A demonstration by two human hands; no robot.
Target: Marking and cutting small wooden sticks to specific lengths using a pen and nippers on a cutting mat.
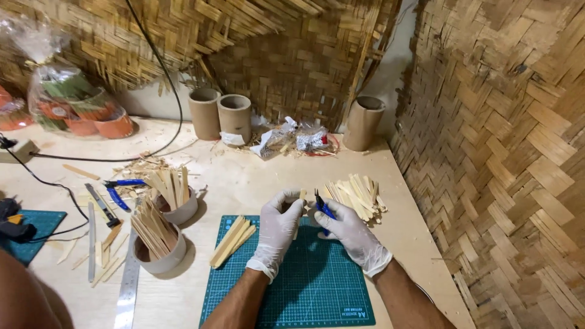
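This was a small craft workshop: woven bamboo mats (499, 152) lined the walls, and the wooden worktable (244, 176) carried a green cutting mat (317, 286), cups of bamboo strips (159, 240), shavings (143, 164), pliers (119, 190) and a steel ruler (128, 286) along its left edge.

So we've got the cutting mat (317, 292) front and centre on the table (244, 176), with both our hands over its far edge: left hand (277, 228) pinching a wooden stick (302, 195), right hand (350, 234) right beside it gripping the cutters (323, 208). A loose pile of sticks (356, 196) lies just behind the right hand, and a small stack of sticks (231, 240) lies on the mat's left edge. Left of the mat are two cups stuffed with sticks, the near cup (159, 253) in front of the far cup (178, 207). A ruler (127, 289) lies further left. Three tubes (234, 117) stand along the back by the woven wall (506, 152).
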